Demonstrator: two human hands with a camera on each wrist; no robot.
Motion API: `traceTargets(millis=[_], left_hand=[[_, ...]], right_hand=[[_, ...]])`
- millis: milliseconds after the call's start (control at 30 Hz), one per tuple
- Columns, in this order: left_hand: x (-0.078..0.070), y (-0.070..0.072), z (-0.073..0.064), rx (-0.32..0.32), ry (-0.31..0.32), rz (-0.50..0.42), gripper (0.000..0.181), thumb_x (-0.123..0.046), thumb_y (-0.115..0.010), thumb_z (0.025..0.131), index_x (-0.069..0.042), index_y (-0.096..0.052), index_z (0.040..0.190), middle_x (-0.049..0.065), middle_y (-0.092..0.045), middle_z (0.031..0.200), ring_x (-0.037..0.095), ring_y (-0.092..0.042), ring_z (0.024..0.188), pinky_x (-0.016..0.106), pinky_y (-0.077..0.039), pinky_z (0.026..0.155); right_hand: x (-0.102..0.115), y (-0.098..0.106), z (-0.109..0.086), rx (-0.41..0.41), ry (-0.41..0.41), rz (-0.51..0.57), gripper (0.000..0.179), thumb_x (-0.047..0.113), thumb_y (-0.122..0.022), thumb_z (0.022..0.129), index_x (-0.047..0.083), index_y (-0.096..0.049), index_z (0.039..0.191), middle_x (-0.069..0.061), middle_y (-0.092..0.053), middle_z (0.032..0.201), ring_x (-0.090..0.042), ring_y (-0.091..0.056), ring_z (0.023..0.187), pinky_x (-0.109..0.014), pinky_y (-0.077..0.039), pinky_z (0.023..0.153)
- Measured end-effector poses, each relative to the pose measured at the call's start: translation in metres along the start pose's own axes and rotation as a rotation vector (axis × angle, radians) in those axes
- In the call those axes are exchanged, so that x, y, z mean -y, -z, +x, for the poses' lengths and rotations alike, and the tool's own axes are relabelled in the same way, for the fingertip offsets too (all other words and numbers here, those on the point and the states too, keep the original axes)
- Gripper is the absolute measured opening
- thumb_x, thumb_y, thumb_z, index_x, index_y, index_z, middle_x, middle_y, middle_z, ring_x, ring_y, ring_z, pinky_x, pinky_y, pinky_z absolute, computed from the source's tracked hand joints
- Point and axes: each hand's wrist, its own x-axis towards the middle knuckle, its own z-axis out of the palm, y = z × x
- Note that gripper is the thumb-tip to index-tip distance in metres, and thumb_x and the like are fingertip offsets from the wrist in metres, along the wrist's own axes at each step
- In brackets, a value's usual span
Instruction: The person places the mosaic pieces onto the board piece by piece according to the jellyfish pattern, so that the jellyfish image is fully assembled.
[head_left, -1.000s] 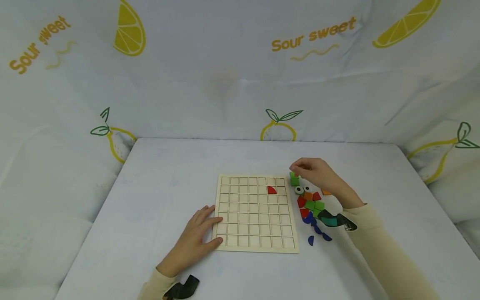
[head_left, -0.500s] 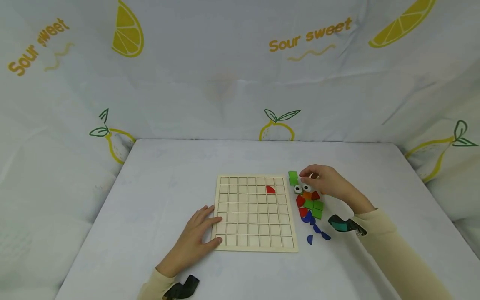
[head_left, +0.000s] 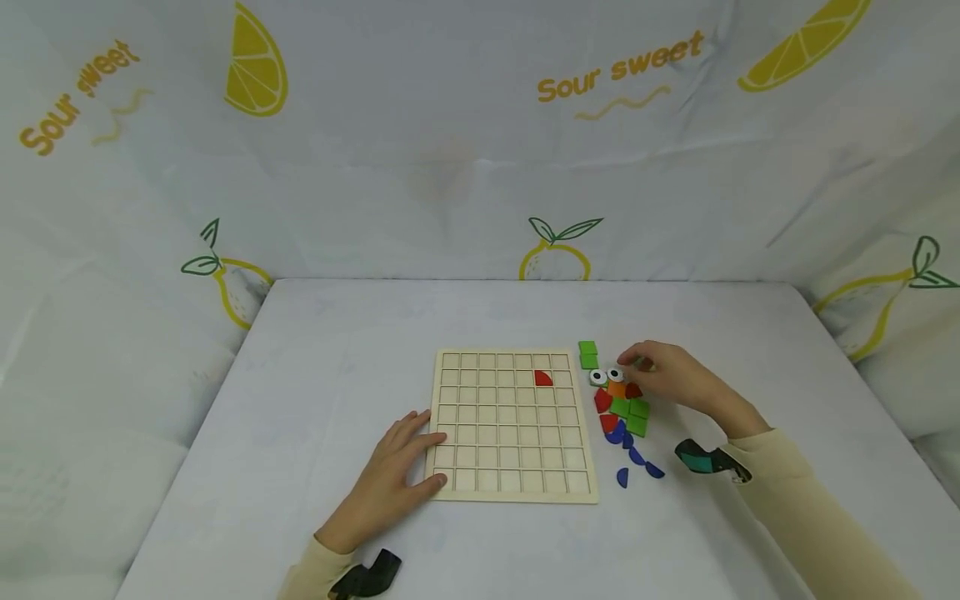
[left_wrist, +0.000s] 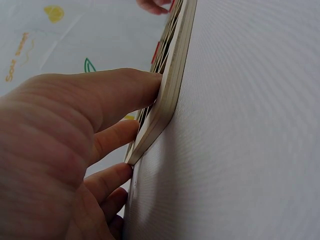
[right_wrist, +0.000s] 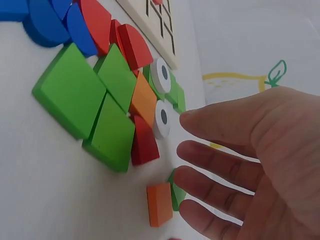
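Observation:
My left hand (head_left: 386, 479) rests spread on the left edge of a pale wooden grid board (head_left: 495, 437), its thumb near the front corner. In the left wrist view the fingertips touch the board's rim. One red quarter-round piece (head_left: 543, 379) lies in a cell toward the upper right. My right hand (head_left: 671, 375) hovers beside the loose pieces, fingers loosely bent with nothing between them. Closest to its fingertips are two white discs with black pupils (right_wrist: 161, 119). An orange block (right_wrist: 160, 205) and a green piece (right_wrist: 177, 192) lie by its lower fingers, hidden in the head view.
Right of the board, two green squares (head_left: 588, 354) lie at the back. Red pieces (head_left: 602, 400), more green squares (head_left: 637, 408) and several blue rounded pieces (head_left: 637, 457) trail toward the front. Behind the white table (head_left: 337, 333) hangs a lemon-print cloth (head_left: 450, 167).
My right hand has drawn away from the green squares at the back, moving right and nearer to me, past the white discs. The left hand and the board stay put.

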Motion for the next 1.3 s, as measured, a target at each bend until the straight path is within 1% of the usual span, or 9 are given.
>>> traceTargets(millis=[200, 300, 433, 633, 800, 900, 1067, 1167, 1300], left_hand=[[0.001, -0.001, 0.0, 0.006, 0.015, -0.001, 0.048, -0.024, -0.077, 0.088, -0.013, -0.063, 0.133, 0.011, -0.038, 0.162, 0.04, -0.025, 0.154, 0.066, -0.023, 0.12], [0.001, -0.001, 0.001, 0.006, 0.019, -0.001, 0.048, -0.025, -0.077, 0.089, -0.013, -0.063, 0.133, 0.01, -0.038, 0.162, 0.039, -0.025, 0.154, 0.066, -0.023, 0.12], [0.001, -0.001, 0.001, 0.016, 0.03, -0.009, 0.048, -0.026, -0.076, 0.089, -0.014, -0.062, 0.134, 0.01, -0.037, 0.163, 0.039, -0.024, 0.155, 0.067, -0.022, 0.121], [0.0, -0.001, 0.001, 0.028, 0.041, -0.012, 0.049, -0.026, -0.076, 0.09, -0.014, -0.062, 0.135, 0.009, -0.036, 0.163, 0.038, -0.023, 0.155, 0.066, -0.021, 0.121], [0.0, -0.001, 0.001, 0.009, 0.034, -0.004, 0.049, -0.023, -0.077, 0.088, -0.012, -0.062, 0.134, 0.01, -0.038, 0.162, 0.039, -0.024, 0.155, 0.066, -0.022, 0.121], [0.0, -0.002, 0.001, 0.003, 0.03, 0.006, 0.049, -0.022, -0.077, 0.087, -0.012, -0.063, 0.133, 0.01, -0.039, 0.162, 0.038, -0.026, 0.154, 0.065, -0.023, 0.121], [0.0, -0.002, 0.003, 0.022, 0.048, 0.006, 0.05, -0.023, -0.077, 0.088, -0.013, -0.061, 0.135, 0.009, -0.037, 0.163, 0.036, -0.024, 0.155, 0.063, -0.021, 0.123], [0.0, -0.001, 0.003, 0.027, 0.053, 0.005, 0.05, -0.024, -0.076, 0.089, -0.014, -0.061, 0.135, 0.008, -0.036, 0.164, 0.036, -0.023, 0.155, 0.063, -0.022, 0.123], [0.0, -0.002, 0.002, 0.006, 0.037, 0.01, 0.049, -0.022, -0.077, 0.087, -0.013, -0.063, 0.133, 0.009, -0.039, 0.162, 0.037, -0.027, 0.154, 0.064, -0.024, 0.121]], right_hand=[[-0.01, 0.004, -0.005, -0.018, 0.019, -0.006, 0.031, 0.016, -0.065, 0.097, 0.001, -0.065, 0.124, -0.018, -0.067, 0.117, -0.029, -0.061, 0.101, -0.044, -0.059, 0.084], [-0.016, 0.007, -0.002, -0.046, 0.013, -0.027, 0.033, 0.015, -0.064, 0.097, 0.001, -0.064, 0.126, -0.022, -0.064, 0.124, -0.037, -0.059, 0.109, -0.051, -0.059, 0.088], [-0.019, 0.011, 0.003, -0.062, -0.005, -0.057, 0.034, 0.013, -0.06, 0.098, 0.0, -0.062, 0.13, -0.029, -0.055, 0.136, -0.048, -0.051, 0.121, -0.062, -0.054, 0.096], [-0.022, 0.009, 0.009, -0.051, -0.01, -0.126, 0.036, 0.01, -0.057, 0.099, -0.003, -0.062, 0.132, -0.032, -0.053, 0.138, -0.052, -0.049, 0.125, -0.065, -0.05, 0.1], [-0.022, 0.006, 0.012, -0.067, 0.019, -0.211, 0.032, 0.005, -0.057, 0.097, -0.004, -0.066, 0.126, -0.031, -0.059, 0.131, -0.049, -0.053, 0.12, -0.063, -0.05, 0.101], [-0.024, 0.004, 0.013, -0.073, 0.013, -0.251, 0.031, 0.003, -0.057, 0.096, -0.003, -0.068, 0.124, -0.03, -0.06, 0.129, -0.047, -0.058, 0.116, -0.061, -0.052, 0.099], [-0.024, 0.004, 0.013, -0.079, -0.006, -0.282, 0.03, 0.005, -0.06, 0.095, -0.001, -0.068, 0.122, -0.028, -0.062, 0.126, -0.043, -0.059, 0.113, -0.061, -0.052, 0.098], [-0.022, 0.007, 0.013, -0.062, -0.017, -0.271, 0.029, 0.008, -0.062, 0.094, -0.002, -0.067, 0.12, -0.025, -0.065, 0.121, -0.039, -0.061, 0.106, -0.059, -0.054, 0.094], [-0.023, 0.011, 0.013, -0.022, -0.047, -0.194, 0.028, 0.014, -0.066, 0.095, -0.002, -0.065, 0.118, -0.023, -0.068, 0.113, -0.034, -0.063, 0.097, -0.053, -0.058, 0.087]])
